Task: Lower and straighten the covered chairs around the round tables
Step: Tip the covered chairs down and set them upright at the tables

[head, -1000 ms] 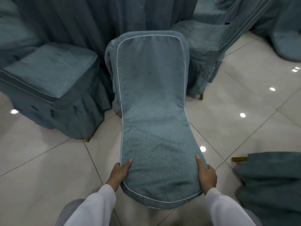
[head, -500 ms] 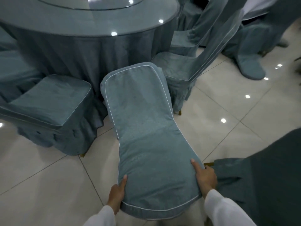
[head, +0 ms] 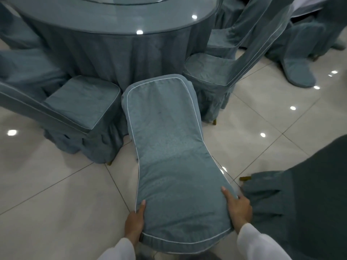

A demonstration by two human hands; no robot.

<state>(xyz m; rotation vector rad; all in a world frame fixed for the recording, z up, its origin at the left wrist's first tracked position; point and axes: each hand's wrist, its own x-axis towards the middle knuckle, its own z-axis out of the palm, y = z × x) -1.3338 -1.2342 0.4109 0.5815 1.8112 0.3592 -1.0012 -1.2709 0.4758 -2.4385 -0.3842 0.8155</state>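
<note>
Left hand (head: 134, 225) clamped on the left edge of a chair back (head: 169, 156), thumb laid over the front of the blue-grey cover, other fingers hidden behind. Right hand (head: 237, 209) gripping the right edge the same way, thumb stretched forward along the fabric, fingers wrapped out of sight. White sleeves (head: 259, 243) at both wrists. Held chair at the centre of the view, tilted back toward the camera, white piping tracing its outline, its seat end at 12 o'clock tucked against the draped skirt of the round surface (head: 112, 25). Glass top on that surface, ceiling lights mirrored in it. At 10 o'clock, just beside the held chair, a second covered chair (head: 80, 102) with seat facing up. At 1 o'clock, another covered chair (head: 212, 72), its tall back leaning up and right. At 4 o'clock, near the right hand, the dark folds of one more cover (head: 281, 194) with a gold leg tip showing. Pale glossy floor tiles (head: 56, 184) beneath everything.
</note>
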